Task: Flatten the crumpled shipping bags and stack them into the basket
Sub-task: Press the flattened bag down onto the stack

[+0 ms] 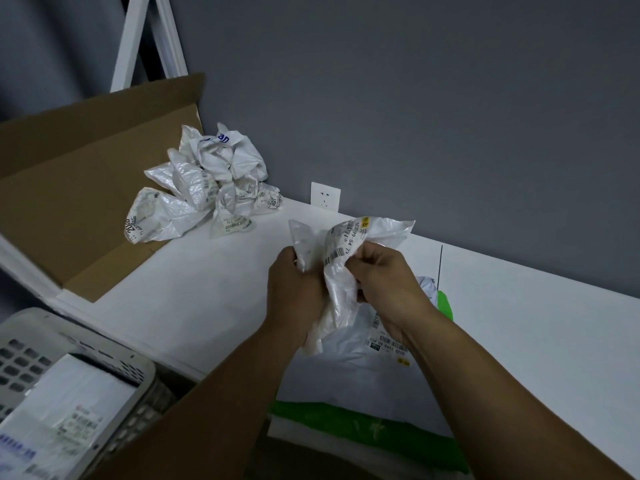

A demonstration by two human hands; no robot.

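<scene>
Partway through: some flat bags [65,407] lie in the basket [138,367], both the left hand [294,289] and right hand [384,278] clutch one crumpled bag [346,251] above the table [194,289], and a crumpled pile [207,185] waits.

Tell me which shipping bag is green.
The flat green bag lying nearest the person, partly under a flat white bag. The held bag and the crumpled pile are white.

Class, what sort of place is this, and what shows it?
Probably a parcel-handling or storeroom corner: crumpled shipping bags, brown cardboard and a plastic basket by a white table.
</scene>
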